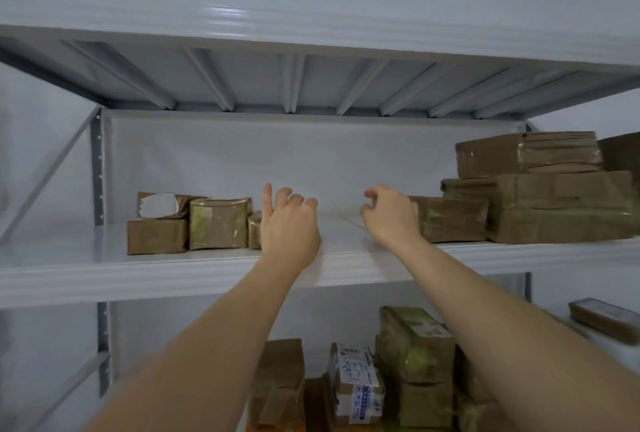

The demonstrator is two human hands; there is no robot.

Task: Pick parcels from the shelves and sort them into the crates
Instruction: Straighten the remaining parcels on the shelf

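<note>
Evidently both hands are reaching empty over the shelf's (104,258) front edge: left hand (289,223) loosely open, right hand (389,215) half-curled, nearing the taped parcel (450,218).

No text can be read; the white label (355,374) on a lower-shelf parcel (356,393) carries blue handwritten strokes and small print, both illegible; a torn white label (157,204) on an upper-shelf parcel (166,205) looks blank.

Parcels (219,223) lie left and stacked boxes (540,203) right on the shelf (173,268).
</note>
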